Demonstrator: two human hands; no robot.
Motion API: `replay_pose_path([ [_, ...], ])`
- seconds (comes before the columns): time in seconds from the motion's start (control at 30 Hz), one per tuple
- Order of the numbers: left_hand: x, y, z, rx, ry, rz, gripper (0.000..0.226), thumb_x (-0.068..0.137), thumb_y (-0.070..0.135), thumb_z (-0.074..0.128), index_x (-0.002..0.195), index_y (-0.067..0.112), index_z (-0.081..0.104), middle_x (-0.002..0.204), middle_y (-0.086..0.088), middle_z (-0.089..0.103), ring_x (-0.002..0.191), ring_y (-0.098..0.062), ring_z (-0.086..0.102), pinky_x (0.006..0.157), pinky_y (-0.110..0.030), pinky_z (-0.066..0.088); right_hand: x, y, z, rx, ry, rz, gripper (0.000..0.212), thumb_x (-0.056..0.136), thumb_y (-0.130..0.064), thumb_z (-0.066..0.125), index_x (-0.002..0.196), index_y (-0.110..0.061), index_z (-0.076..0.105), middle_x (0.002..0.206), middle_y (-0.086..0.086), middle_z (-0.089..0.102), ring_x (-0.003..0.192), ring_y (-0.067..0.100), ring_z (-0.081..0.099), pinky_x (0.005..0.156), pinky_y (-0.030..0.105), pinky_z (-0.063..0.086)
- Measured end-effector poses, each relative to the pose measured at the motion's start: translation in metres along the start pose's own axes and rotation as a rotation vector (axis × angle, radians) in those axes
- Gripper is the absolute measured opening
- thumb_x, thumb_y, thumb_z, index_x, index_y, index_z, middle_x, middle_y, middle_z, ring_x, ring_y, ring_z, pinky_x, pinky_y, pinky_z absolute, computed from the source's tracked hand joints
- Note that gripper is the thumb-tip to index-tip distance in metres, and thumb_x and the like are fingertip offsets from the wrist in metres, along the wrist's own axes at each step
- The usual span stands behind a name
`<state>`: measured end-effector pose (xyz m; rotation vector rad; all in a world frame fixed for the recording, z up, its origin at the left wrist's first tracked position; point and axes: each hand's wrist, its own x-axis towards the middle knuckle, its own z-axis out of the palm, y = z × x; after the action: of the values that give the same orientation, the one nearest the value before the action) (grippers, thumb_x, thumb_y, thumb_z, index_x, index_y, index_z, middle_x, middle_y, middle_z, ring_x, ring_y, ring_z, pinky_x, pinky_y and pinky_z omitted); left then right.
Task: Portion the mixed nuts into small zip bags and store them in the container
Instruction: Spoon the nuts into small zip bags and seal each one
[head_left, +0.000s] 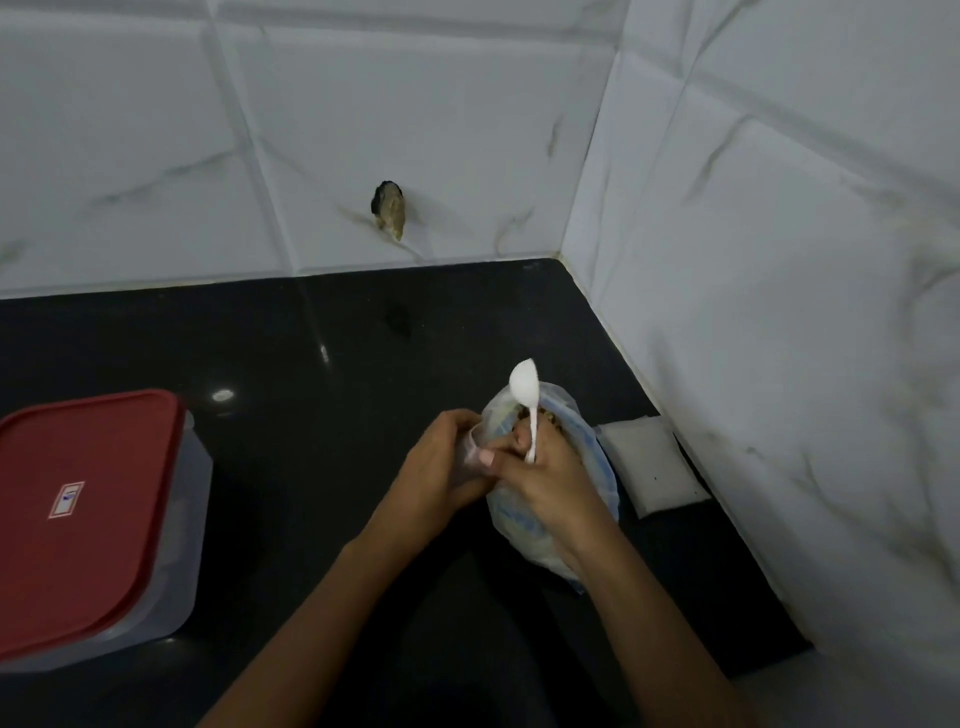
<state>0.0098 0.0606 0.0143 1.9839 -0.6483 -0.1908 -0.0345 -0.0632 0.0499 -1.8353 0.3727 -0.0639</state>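
Nuts (551, 415) show as a brown heap in the open top of a big see-through bag (519, 526) with blue print on it. The big bag lies on the black desk (337, 519), near the corner where two white walls (415, 130) meet. Both hands are close together at the left side of the big bag's mouth. The left hand (445, 467) has its fingers and thumb curled, and it pinches a small zip bag (475, 442), which is clear and hard to see. I cannot tell if the small bag has any nuts in it. The right hand (553, 480) rests over the big bag and grips the handle of a white spoon (525, 387). The round end of the spoon points up and away from the person, above the nuts. The fingertips of the two hands touch each other. Just beside the big bag, on its right, a flat white packet (652, 467) lies on the desk next to the side wall. Far over on the left of the desk stands the container (174, 545), well apart from the hands. It is a clear box, and its red lid (88, 545) is on, with a small sticker (66, 500) on top. A small dark lump (388, 210) sticks to the back wall, and I cannot tell what it is.
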Motion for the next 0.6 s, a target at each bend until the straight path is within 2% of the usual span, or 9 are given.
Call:
replay_pose_path([
  [0.07,-0.004,-0.003,0.006,0.079,0.040,0.003,0.044,0.082,0.031,0.067,0.121,0.024,0.047,0.113,0.015,0.049,0.101,0.003,0.047,0.085,-0.013,0.039,-0.001,0.002,-0.007,-0.012,0.105,0.006,0.034,0.087,-0.025,0.060,0.115,-0.006,0.052,0.102,0.008,0.064,0.097,0.021,0.062,0.089,0.039,0.050],
  [0.17,-0.008,-0.002,0.010,0.155,0.045,-0.005,0.050,0.083,0.038,0.064,0.127,0.025,0.045,0.115,0.021,0.042,0.103,0.003,0.038,0.095,-0.022,0.034,-0.006,0.004,-0.024,-0.211,0.239,0.053,0.037,0.092,-0.045,0.043,0.107,-0.012,0.048,0.094,0.003,0.058,0.088,0.016,0.057,0.070,0.028,0.045],
  [0.27,-0.004,0.000,0.012,0.152,0.010,-0.048,0.059,0.081,0.039,0.066,0.132,0.023,0.039,0.117,0.020,0.036,0.108,0.005,0.031,0.103,-0.028,0.032,-0.010,0.017,-0.039,-0.318,0.253,0.105,0.040,0.098,-0.041,0.027,0.105,-0.015,0.055,0.095,0.000,0.056,0.092,0.015,0.053,0.073,0.026,0.037],
  [0.33,-0.003,0.001,0.014,0.142,-0.009,-0.066,0.062,0.081,0.039,0.066,0.132,0.022,0.037,0.119,0.019,0.036,0.111,0.004,0.031,0.106,-0.031,0.032,-0.013,0.030,-0.045,-0.527,0.356,0.040,0.034,0.098,-0.032,0.033,0.099,-0.009,0.058,0.092,0.003,0.052,0.091,0.020,0.054,0.070,0.026,0.036],
  [0.4,-0.002,0.000,0.015,0.123,-0.024,-0.081,0.062,0.081,0.038,0.066,0.132,0.021,0.037,0.124,0.015,0.039,0.113,0.004,0.032,0.108,-0.035,0.033,-0.017,0.038,-0.047,-0.662,0.452,-0.020,0.025,0.096,-0.026,0.044,0.100,-0.006,0.059,0.090,0.002,0.046,0.082,0.017,0.052,0.064,0.026,0.035],
  [0.47,-0.003,-0.001,0.015,0.092,-0.035,-0.109,0.061,0.081,0.036,0.066,0.132,0.021,0.036,0.127,0.011,0.043,0.113,0.003,0.035,0.107,-0.038,0.035,-0.020,0.039,-0.046,-0.788,0.489,-0.067,0.019,0.092,-0.020,0.053,0.099,-0.004,0.062,0.088,0.004,0.051,0.073,0.017,0.052,0.057,0.026,0.036],
  [0.53,-0.005,-0.003,0.015,0.070,-0.033,-0.108,0.060,0.081,0.035,0.067,0.131,0.021,0.037,0.127,0.011,0.044,0.112,0.002,0.040,0.105,-0.039,0.039,-0.018,0.040,-0.043,-0.963,0.473,-0.146,0.014,0.080,-0.010,0.069,0.091,-0.003,0.066,0.080,0.008,0.059,0.064,0.018,0.058,0.048,0.024,0.040],
  [0.6,-0.006,-0.004,0.015,0.070,-0.036,-0.099,0.058,0.081,0.034,0.067,0.130,0.022,0.037,0.122,0.015,0.042,0.111,0.002,0.041,0.104,-0.037,0.040,-0.012,0.041,-0.040,-1.093,0.440,-0.214,0.023,0.064,-0.004,0.081,0.083,-0.004,0.068,0.074,0.009,0.062,0.057,0.017,0.059,0.045,0.022,0.044],
])
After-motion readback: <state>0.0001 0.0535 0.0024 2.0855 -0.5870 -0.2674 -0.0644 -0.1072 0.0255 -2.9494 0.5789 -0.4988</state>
